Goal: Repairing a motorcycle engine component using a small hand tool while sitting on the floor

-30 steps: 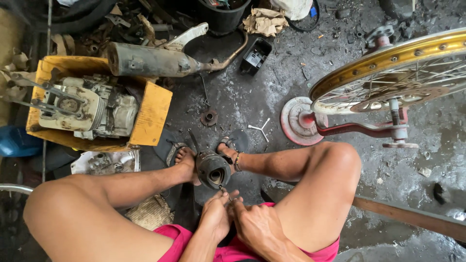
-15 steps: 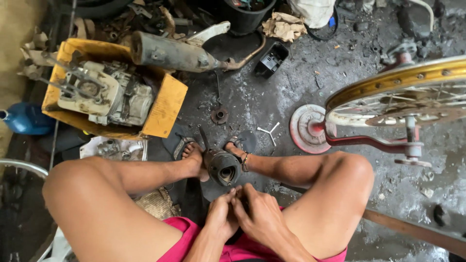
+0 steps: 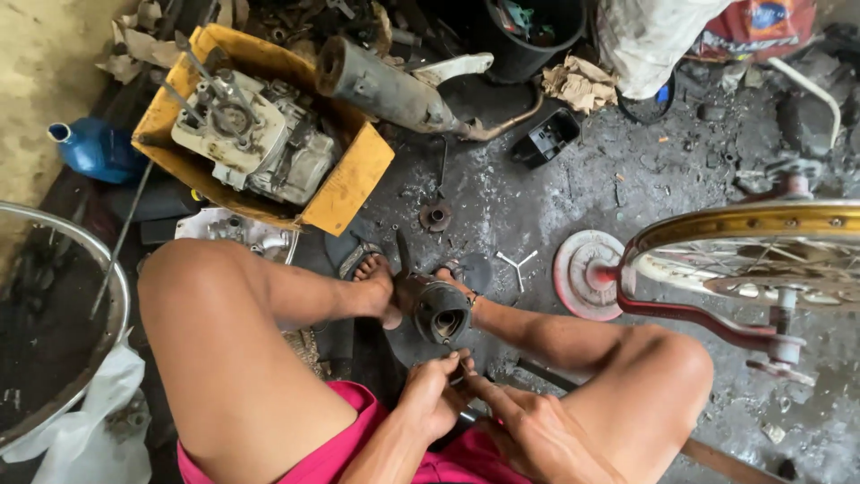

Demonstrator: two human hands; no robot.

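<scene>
I sit on the floor with my knees wide apart. A dark round metal hub part point(image 3: 441, 309) stands clamped between my two feet. My left hand point(image 3: 434, 394) and my right hand point(image 3: 528, 430) meet just below it, fingers pinched together around a small dark piece point(image 3: 459, 372) that is mostly hidden. Both hands are closed and touching each other at the fingertips.
A yellow crate point(image 3: 354, 184) holding an engine block point(image 3: 255, 139) lies upper left, with an exhaust pipe point(image 3: 385, 90) beside it. A gold-rimmed spoked wheel point(image 3: 752, 224) on a red stand point(image 3: 587, 273) is at right. A three-way wrench point(image 3: 518, 266) and small sprocket point(image 3: 436, 215) lie on the greasy floor.
The view has shifted, so the crate and wheel sit further right and lower. My hands stay together below the hub, fingers working at the same small piece.
</scene>
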